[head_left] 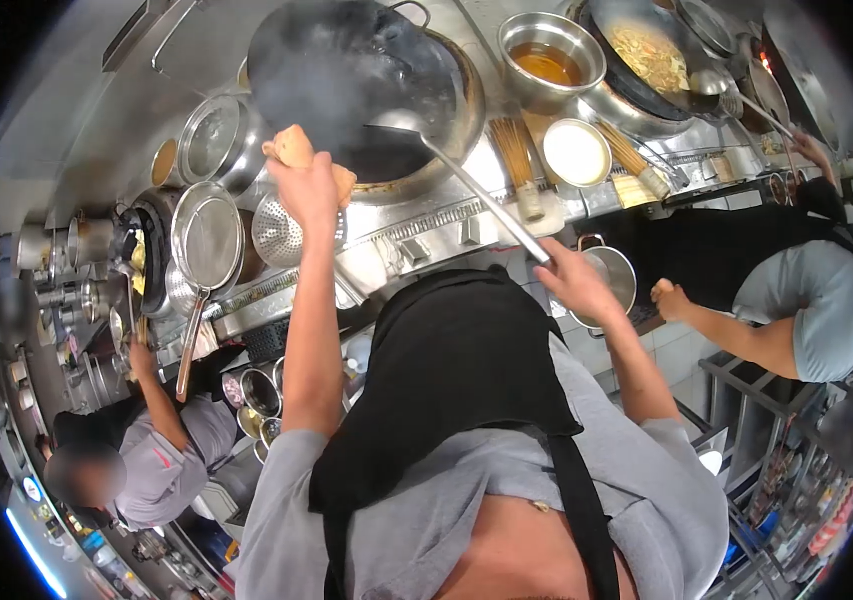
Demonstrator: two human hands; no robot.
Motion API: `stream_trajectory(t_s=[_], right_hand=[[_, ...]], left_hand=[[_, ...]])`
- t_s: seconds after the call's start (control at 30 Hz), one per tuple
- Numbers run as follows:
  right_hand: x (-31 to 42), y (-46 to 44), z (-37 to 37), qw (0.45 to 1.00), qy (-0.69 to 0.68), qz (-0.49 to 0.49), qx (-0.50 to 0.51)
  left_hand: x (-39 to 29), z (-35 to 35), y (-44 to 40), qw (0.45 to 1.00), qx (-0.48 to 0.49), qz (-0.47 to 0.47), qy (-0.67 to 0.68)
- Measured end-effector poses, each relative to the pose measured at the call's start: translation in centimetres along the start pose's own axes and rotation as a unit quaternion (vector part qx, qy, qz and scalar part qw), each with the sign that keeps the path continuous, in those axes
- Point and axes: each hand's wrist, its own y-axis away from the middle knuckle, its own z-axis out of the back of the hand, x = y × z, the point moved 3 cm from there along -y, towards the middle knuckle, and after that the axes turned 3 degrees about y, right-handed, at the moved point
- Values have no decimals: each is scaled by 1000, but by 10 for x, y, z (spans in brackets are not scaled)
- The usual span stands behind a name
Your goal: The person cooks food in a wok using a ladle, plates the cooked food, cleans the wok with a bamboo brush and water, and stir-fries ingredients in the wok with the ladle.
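Note:
My left hand (309, 190) is closed on a folded tan cloth (296, 148) at the near left edge of the wok. The large black wok (347, 60) is tilted on its burner ring (467, 85), and steam or smoke rises from it. My right hand (584, 283) grips the end of a long metal-handled wok utensil (487, 200). Its dark head lies inside the wok, and I cannot tell whether it is a ladle or a spatula. A perforated skimmer (277, 230) lies just below my left hand.
A pot of amber liquid (547, 65), bamboo brushes (515, 150) and a bowl of pale liquid (577, 152) stand right of the wok. Mesh strainers (208, 235) are at left. One co-worker (817, 300) stirs a food-filled wok (647, 60) at right; another person (172, 450) works at left.

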Motion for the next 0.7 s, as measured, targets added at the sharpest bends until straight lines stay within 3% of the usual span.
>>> stream_trajectory(t_s=[0.1, 0.17, 0.27, 0.33, 0.5, 0.6, 0.7], right_hand=[[3, -17, -9, 999, -2, 25, 40], [24, -19, -3, 977, -111, -98, 151], [4, -29, -6, 964, -176, -98, 172], [12, -29, 3, 969, -156, -82, 176], [26, -42, 3, 949, -209, -80, 222], [35, -48, -10, 966, -145, -83, 196], [38, -50, -16, 970, -184, -74, 139]], left_hand=[[-22, -3, 4, 997, 2, -79, -23], [-27, -7, 8, 995, 7, -95, -31], [-25, -9, 22, 995, 25, -86, -36], [-19, -9, 31, 990, 34, -127, -53], [20, -5, 43, 986, -3, -166, -9], [34, 4, 35, 992, -11, -115, 50], [53, 14, 17, 992, -27, -15, 125]])
